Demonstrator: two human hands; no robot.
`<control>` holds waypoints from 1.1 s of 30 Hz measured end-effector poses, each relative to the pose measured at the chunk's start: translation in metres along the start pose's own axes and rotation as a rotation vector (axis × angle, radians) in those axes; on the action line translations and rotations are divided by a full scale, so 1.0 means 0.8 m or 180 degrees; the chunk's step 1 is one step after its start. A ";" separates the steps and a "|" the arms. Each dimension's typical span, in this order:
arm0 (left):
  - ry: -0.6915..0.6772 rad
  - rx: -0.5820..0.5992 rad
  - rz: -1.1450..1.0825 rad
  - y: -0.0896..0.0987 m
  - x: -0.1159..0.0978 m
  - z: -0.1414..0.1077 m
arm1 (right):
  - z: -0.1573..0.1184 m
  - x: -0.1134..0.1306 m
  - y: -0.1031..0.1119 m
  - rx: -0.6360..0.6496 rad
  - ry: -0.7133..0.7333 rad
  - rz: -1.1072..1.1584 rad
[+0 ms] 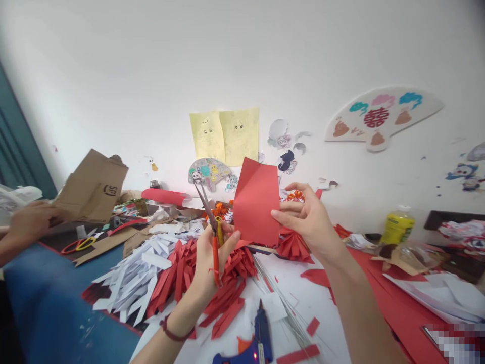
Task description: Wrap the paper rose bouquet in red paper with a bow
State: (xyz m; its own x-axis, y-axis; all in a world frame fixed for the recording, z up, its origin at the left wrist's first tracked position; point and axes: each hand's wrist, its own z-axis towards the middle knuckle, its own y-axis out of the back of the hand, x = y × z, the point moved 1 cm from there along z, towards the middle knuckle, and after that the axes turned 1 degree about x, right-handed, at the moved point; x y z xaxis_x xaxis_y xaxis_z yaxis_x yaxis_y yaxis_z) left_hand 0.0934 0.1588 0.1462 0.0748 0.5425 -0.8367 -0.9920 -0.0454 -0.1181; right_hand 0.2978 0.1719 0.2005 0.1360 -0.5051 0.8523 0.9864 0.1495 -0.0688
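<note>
A red paper sheet point(257, 202), creased near its top left, is held upright over the table. My left hand point(212, 258) pinches its lower left part and also has the scissors point(215, 227) hooked on its fingers, blades pointing up and left. My right hand point(303, 215) grips the sheet's right edge between thumb and fingers. Below my hands lie a heap of folded red paper strips point(231, 283) and a pile of white paper strips point(132, 278). A blue glue gun point(261, 333) with a small red light stands at the front, near thin wires point(282, 290).
At the left another person's hand point(34, 222) holds a piece of cardboard point(93, 187). Red-and-yellow scissors point(79, 245) lie near it. A yellow-labelled bottle point(397, 225) stands at the back right, beyond large red paper point(397, 303). Behind is a wall point(151, 76) with paper drawings.
</note>
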 end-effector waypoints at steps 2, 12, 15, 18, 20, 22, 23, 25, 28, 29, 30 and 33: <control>-0.0090 -0.0075 0.0115 -0.003 -0.008 0.001 | 0.001 -0.003 0.003 0.0156 -0.0171 -0.0132; -0.0350 -0.0060 0.0673 -0.013 -0.024 0.021 | 0.009 -0.015 0.021 0.0374 -0.0253 -0.0738; -0.0371 -0.0073 0.0727 -0.013 -0.025 0.028 | 0.007 -0.012 0.023 0.0207 -0.0352 -0.0693; -0.0336 0.0166 0.0818 -0.006 -0.024 0.030 | 0.006 -0.008 0.026 -0.0084 -0.0294 -0.0625; -0.0269 0.0452 0.0940 0.004 -0.019 0.025 | 0.006 -0.006 0.029 -0.0307 -0.0177 -0.0521; -0.0203 0.0806 0.1189 0.017 -0.009 0.016 | 0.005 -0.004 0.031 -0.0449 -0.0063 -0.0429; -0.0154 0.1027 0.1363 0.023 -0.003 0.011 | 0.005 -0.003 0.032 -0.0485 -0.0014 -0.0388; -0.0148 0.1375 0.1776 0.033 0.008 0.002 | 0.004 -0.001 0.031 -0.0477 0.0044 -0.0367; -0.0112 0.1424 0.2402 0.039 0.017 -0.004 | 0.003 0.001 0.029 -0.0413 0.0049 -0.0496; -0.0040 0.1457 0.2499 0.039 0.017 -0.005 | 0.003 0.002 0.028 -0.0407 0.0062 -0.0592; 0.0058 0.1555 0.2498 0.038 0.016 -0.004 | 0.002 0.001 0.027 -0.0408 0.0099 -0.0692; 0.0315 0.1880 0.2215 0.033 0.011 -0.003 | 0.004 -0.002 0.027 -0.0438 0.0206 -0.0842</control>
State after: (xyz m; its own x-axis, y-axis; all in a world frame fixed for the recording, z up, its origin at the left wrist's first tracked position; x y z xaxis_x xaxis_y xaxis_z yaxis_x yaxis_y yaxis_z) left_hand 0.0678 0.1607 0.1344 -0.5776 0.4780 -0.6618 -0.7054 0.1159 0.6993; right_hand 0.3184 0.1787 0.1992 -0.1261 -0.5649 0.8155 0.9910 -0.1089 0.0778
